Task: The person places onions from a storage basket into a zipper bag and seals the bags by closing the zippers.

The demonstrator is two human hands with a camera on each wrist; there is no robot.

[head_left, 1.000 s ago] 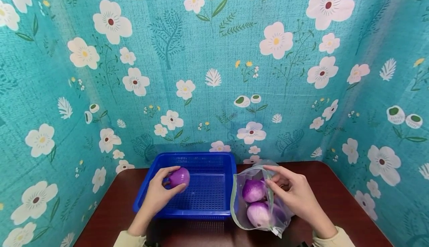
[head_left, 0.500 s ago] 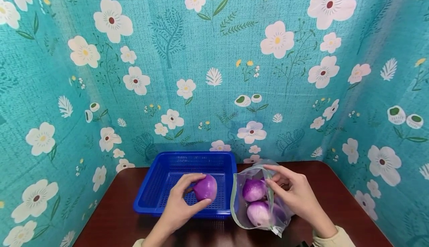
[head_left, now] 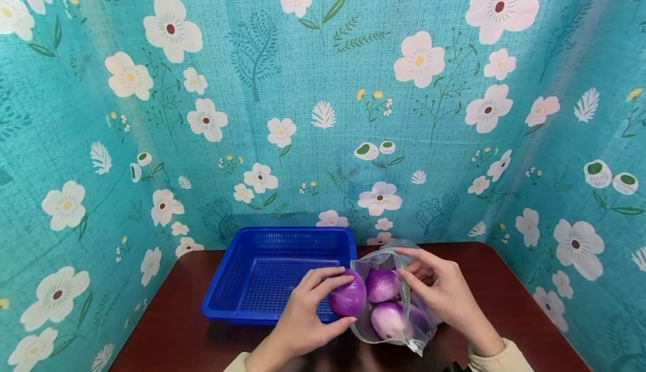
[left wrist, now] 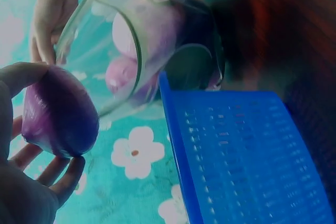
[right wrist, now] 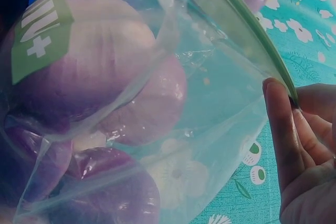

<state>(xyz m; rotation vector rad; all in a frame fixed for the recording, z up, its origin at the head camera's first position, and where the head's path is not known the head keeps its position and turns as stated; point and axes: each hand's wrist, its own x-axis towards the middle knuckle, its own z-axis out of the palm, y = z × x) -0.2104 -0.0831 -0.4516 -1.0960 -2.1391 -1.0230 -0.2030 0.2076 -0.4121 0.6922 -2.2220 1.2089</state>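
A purple onion [head_left: 347, 294] is gripped between the thumb and fingers of my left hand [head_left: 308, 311], at the left edge of a clear zip bag [head_left: 370, 335]. In the left wrist view the onion [left wrist: 60, 113] sits before the bag's mouth. My right hand [head_left: 446, 289] pinches the bag's right rim and the mouth stands wide. Several onions lie inside, among them a pale one [head_left: 388, 320] in front and a darker one [head_left: 382, 285] behind. The right wrist view shows the green zip strip [right wrist: 262, 35] between thumb and fingers, and onions [right wrist: 94, 51] through the film.
A blue plastic basket [head_left: 214, 302] with slotted walls stands just left of the bag on the dark red tabletop [head_left: 171, 299]. A turquoise flowered cloth [head_left: 313, 153] hangs behind and along both sides.
My left hand has carried the onion rightward from over the basket to the bag's left edge. My right hand has kept its hold on the rim, almost still.
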